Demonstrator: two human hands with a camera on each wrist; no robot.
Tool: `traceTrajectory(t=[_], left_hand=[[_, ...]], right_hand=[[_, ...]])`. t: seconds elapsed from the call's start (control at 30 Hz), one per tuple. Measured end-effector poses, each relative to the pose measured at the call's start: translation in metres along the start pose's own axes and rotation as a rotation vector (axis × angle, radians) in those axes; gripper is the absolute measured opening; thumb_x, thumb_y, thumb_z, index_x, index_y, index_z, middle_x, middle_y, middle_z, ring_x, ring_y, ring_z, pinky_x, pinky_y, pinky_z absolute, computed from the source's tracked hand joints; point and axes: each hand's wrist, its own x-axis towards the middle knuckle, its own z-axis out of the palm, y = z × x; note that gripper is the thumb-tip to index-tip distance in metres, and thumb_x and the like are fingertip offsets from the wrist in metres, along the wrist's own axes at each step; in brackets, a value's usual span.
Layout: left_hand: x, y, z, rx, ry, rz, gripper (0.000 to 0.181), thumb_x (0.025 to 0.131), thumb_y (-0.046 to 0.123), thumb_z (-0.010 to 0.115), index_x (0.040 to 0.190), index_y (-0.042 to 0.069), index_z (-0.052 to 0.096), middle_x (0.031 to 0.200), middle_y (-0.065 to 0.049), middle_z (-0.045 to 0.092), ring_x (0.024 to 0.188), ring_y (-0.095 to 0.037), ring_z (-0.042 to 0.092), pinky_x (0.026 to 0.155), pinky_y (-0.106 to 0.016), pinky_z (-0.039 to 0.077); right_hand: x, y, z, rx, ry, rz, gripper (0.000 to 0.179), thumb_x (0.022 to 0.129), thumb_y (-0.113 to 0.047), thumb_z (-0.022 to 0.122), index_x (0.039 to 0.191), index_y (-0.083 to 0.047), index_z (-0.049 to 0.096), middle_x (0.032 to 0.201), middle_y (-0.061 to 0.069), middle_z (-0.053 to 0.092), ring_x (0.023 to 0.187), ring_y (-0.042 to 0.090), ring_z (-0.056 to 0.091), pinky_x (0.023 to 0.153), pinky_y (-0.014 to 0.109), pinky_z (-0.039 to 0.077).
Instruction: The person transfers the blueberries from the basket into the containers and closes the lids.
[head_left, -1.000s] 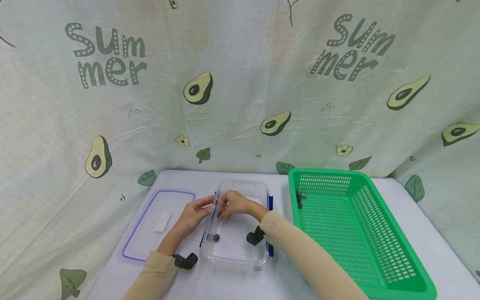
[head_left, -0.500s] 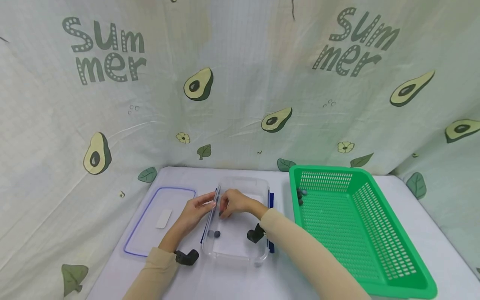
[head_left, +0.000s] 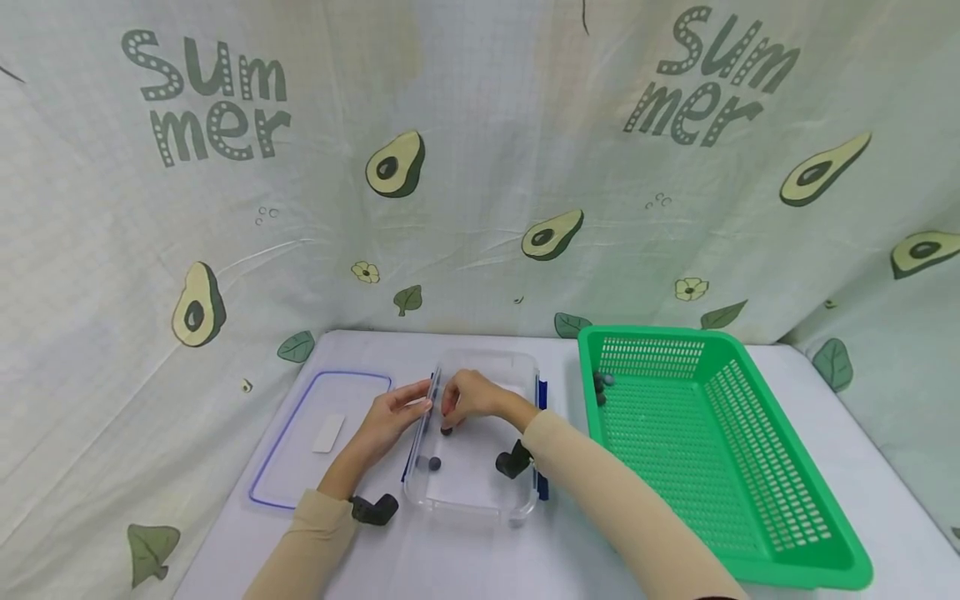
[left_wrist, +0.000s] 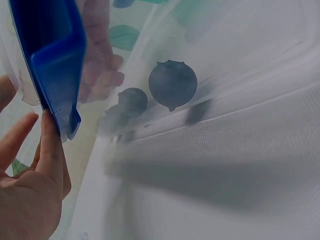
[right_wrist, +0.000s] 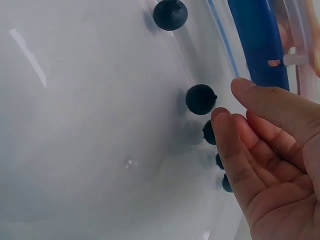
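A clear plastic box with blue latches stands at the table's middle. Along its left wall lie several blueberries, one blueberry near the front and another blueberry just below my right fingertips. My right hand reaches into the box; in the right wrist view its thumb and index finger are apart, beside a blueberry, with nothing pinched between them. My left hand is at the left wall, fingers fairly straight; in the left wrist view a fingertip touches the blue latch.
A green basket at the right holds several dark blueberries in its far left corner. On the left lies a clear lid with a blue-edged seal and a white label. A patterned cloth hangs behind the table.
The right fingertips have shifted slightly right and up, and the blueberry beneath them now shows below the fingers. The left hand stays at the box wall. The head view has tilted slightly down.
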Motion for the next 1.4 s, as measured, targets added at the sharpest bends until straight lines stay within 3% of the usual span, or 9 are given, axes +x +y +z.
traceTrajectory(t=[0.2, 0.5, 0.83, 1.17, 1.4], left_hand=[[0.003, 0.000, 0.000, -0.002, 0.005, -0.009, 0.053, 0.095, 0.022, 0.071, 0.142, 0.003, 0.055, 0.143, -0.017, 0.054, 0.129, -0.031, 0.053, 0.104, -0.036, 0.046], [0.008, 0.001, -0.001, -0.022, -0.002, 0.006, 0.051, 0.096, 0.018, 0.070, 0.141, 0.001, 0.054, 0.142, -0.019, 0.053, 0.124, -0.029, 0.057, 0.096, -0.024, 0.049], [0.004, -0.001, 0.001, -0.005, 0.010, -0.015, 0.053, 0.096, 0.021, 0.070, 0.142, 0.001, 0.053, 0.143, -0.020, 0.053, 0.127, -0.032, 0.054, 0.098, -0.024, 0.047], [0.002, -0.001, 0.002, 0.029, 0.046, -0.023, 0.050, 0.095, 0.021, 0.071, 0.140, 0.004, 0.056, 0.141, -0.016, 0.056, 0.128, -0.032, 0.054, 0.105, -0.038, 0.045], [0.001, -0.001, 0.003, 0.009, 0.040, -0.019, 0.050, 0.095, 0.019, 0.070, 0.140, 0.003, 0.056, 0.142, -0.017, 0.054, 0.129, -0.033, 0.053, 0.104, -0.031, 0.045]], right_hand=[[-0.003, -0.008, -0.015, 0.004, 0.009, -0.026, 0.010, 0.079, 0.003, 0.081, 0.082, 0.003, 0.071, 0.071, 0.003, 0.067, 0.062, 0.012, 0.064, 0.063, 0.029, 0.059], [-0.009, -0.021, -0.034, 0.024, 0.027, -0.077, 0.009, 0.081, 0.004, 0.078, 0.086, 0.004, 0.070, 0.075, 0.005, 0.068, 0.066, 0.016, 0.067, 0.070, 0.038, 0.061], [-0.025, -0.028, -0.051, 0.038, 0.052, -0.093, 0.013, 0.081, -0.002, 0.081, 0.089, 0.002, 0.072, 0.080, 0.003, 0.070, 0.069, 0.015, 0.068, 0.067, 0.029, 0.059], [-0.047, -0.033, -0.080, 0.057, 0.074, -0.144, 0.018, 0.084, -0.004, 0.080, 0.097, 0.005, 0.070, 0.088, 0.005, 0.072, 0.077, 0.018, 0.070, 0.073, 0.031, 0.059], [-0.073, -0.029, -0.101, 0.093, 0.114, -0.138, 0.021, 0.085, -0.006, 0.079, 0.100, 0.005, 0.069, 0.091, 0.007, 0.073, 0.083, 0.024, 0.070, 0.075, 0.036, 0.059]])
